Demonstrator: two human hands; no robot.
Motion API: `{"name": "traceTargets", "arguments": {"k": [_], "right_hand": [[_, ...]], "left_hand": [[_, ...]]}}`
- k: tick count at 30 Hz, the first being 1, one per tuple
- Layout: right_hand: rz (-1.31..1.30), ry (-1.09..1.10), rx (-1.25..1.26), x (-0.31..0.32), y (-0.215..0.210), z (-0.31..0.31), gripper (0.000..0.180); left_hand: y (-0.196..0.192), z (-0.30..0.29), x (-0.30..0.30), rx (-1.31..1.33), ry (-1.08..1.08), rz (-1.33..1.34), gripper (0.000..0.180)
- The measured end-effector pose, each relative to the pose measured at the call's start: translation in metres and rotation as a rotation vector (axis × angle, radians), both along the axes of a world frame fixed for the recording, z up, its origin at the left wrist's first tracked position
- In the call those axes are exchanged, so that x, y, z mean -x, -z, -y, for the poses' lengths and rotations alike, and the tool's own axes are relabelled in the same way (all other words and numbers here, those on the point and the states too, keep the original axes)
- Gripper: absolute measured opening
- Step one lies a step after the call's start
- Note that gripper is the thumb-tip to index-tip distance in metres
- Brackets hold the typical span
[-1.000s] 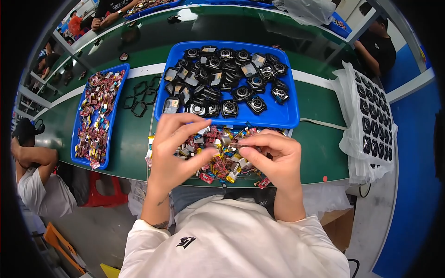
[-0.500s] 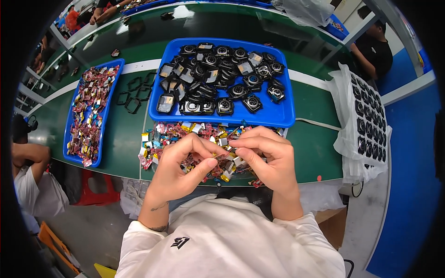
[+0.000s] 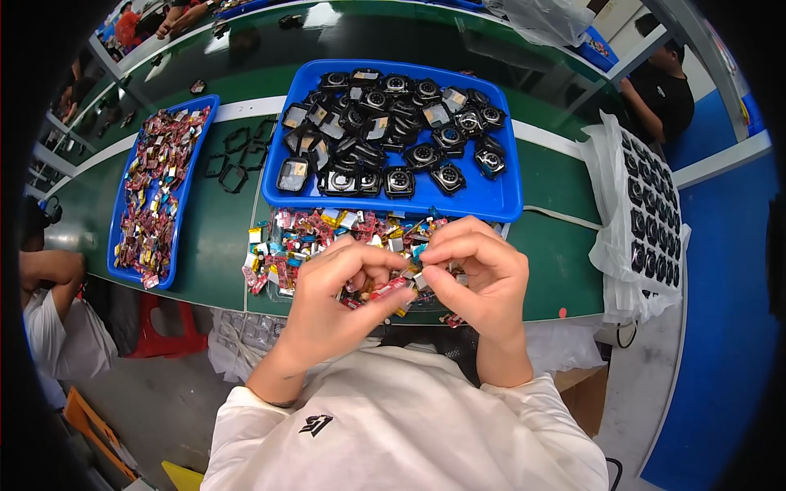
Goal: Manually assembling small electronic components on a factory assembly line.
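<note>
My left hand (image 3: 326, 301) has its fingers closed around a small red circuit board (image 3: 388, 288), above a heap of loose red boards and silver-and-yellow battery cells (image 3: 282, 263). To its right, my right hand (image 3: 485, 282) is curled with thumb and forefinger almost together. Any small part at those fingertips is too hard to make out against the heap behind. Just beyond both hands stands a blue tray (image 3: 479, 195) with many black smartwatch cases (image 3: 399, 182) in it.
A narrow blue tray (image 3: 182, 214) full of red boards lies at the left. Beside it are several black frames (image 3: 232, 178). White-wrapped stacked trays of watch parts (image 3: 610, 245) stand at the right. Co-workers sit at left and far right, near a person's arm (image 3: 645, 110).
My hands have moved slightly apart from their fingertip-to-fingertip position. The red board now shows plainly in my left hand, and my right fingers have drawn back a little.
</note>
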State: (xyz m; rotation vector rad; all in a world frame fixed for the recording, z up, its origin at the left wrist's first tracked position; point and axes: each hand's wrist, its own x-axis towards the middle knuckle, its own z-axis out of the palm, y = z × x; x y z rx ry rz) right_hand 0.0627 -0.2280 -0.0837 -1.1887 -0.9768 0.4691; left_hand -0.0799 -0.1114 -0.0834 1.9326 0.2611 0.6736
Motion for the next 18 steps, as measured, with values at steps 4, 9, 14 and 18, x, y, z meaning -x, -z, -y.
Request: {"name": "traceTargets", "arguments": {"k": [4, 9, 14, 18], "right_hand": [[0.301, 0.0, -0.125, -0.005, 0.005, -0.004, 0.017], [0.364, -0.022, -0.151, -0.008, 0.005, -0.002, 0.019], [-0.027, -0.119, -0.099, 0.001, 0.007, 0.007, 0.019], [-0.184, -0.184, -0.067, 0.003, 0.005, 0.007, 0.023]], "left_hand": [[0.003, -0.004, 0.005, 0.634, 0.057, -0.093, 0.016], [-0.005, 0.002, 0.005, 0.793, 0.107, -0.074, 0.008], [0.006, 0.001, 0.007, 0.753, 0.098, -0.041, 0.008], [0.009, 0.001, 0.005, 0.702, 0.085, 0.056, 0.007]]}}
